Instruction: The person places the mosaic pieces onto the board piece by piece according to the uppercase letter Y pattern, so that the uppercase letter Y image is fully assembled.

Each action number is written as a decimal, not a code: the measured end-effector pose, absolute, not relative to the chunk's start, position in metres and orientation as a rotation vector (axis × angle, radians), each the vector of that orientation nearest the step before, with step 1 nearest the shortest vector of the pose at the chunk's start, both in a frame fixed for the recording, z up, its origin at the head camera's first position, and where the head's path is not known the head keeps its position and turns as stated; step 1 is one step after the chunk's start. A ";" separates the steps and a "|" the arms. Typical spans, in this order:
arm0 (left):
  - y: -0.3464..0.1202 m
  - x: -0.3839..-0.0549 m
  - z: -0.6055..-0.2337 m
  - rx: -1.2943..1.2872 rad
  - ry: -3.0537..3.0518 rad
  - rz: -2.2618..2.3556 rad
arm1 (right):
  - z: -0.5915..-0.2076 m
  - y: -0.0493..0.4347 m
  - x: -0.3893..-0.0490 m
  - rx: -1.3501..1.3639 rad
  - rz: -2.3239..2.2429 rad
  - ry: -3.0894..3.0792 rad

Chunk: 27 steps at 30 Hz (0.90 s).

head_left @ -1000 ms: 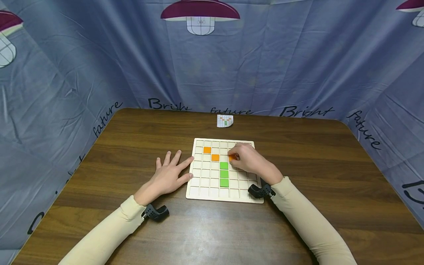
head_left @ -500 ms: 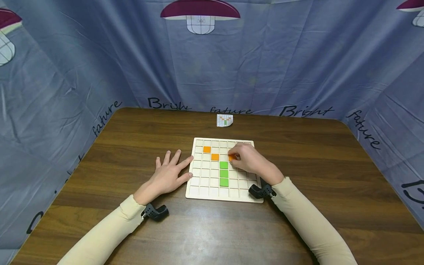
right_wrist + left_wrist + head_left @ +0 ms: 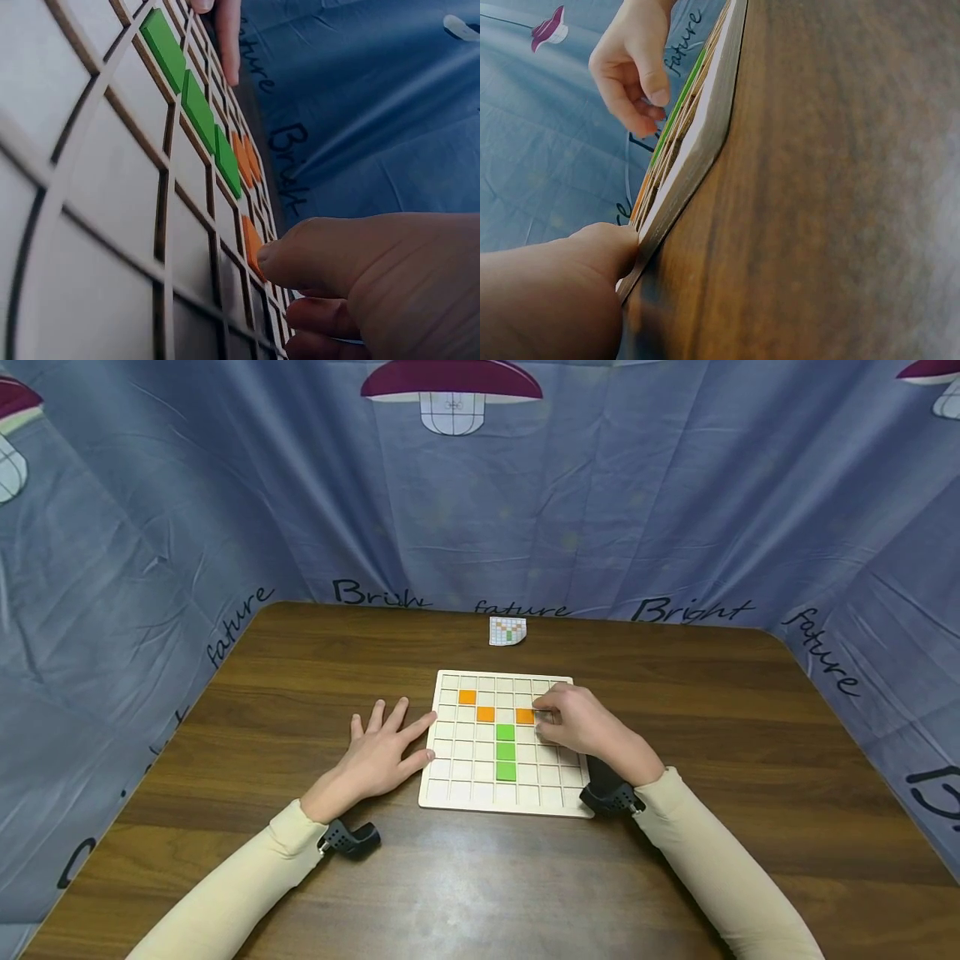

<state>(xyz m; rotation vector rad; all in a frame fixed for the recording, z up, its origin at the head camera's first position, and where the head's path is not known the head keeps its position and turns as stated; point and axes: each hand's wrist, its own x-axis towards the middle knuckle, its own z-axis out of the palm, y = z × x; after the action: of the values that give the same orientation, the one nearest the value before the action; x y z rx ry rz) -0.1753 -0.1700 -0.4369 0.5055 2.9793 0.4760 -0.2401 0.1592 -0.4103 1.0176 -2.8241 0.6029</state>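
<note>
A pale board (image 3: 461, 770) with a raised grid lies on the table. Three green square tiles (image 3: 506, 751) form a column in its middle cells. Two orange tiles (image 3: 485, 714) step up to the left of that column, and another orange tile (image 3: 524, 717) sits in a cell to its upper right. My right hand (image 3: 583, 722) hovers just right of this last tile, thumb and index finger parted with nothing between them. With fingers spread, my left hand (image 3: 375, 764) rests on the table, index and thumb tips at the board's left edge.
A small paper card (image 3: 507, 631) printed with a coloured grid pattern lies near the far edge of the wooden table (image 3: 480, 893). Blue curtain (image 3: 622, 485) with lamp prints and lettering surrounds the back and sides.
My right hand has let go of the orange tile and shifted a little to the right, leaving that tile in its cell. The left hand stays at the board's edge.
</note>
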 end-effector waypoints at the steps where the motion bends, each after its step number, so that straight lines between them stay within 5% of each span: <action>1: -0.170 -0.175 -0.437 0.506 2.980 0.477 | -0.410 0.162 -0.239 1.011 0.598 -2.826; 27: -0.170 -0.175 -0.438 0.510 2.991 0.472 | -0.415 0.223 -0.222 0.867 0.522 -2.912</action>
<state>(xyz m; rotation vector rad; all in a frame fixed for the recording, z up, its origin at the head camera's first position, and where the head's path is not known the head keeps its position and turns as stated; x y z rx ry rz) -0.1750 -0.1698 -0.4380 0.5099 2.9912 0.4724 -0.2219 0.2228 -0.4146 0.8674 -2.9120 0.5224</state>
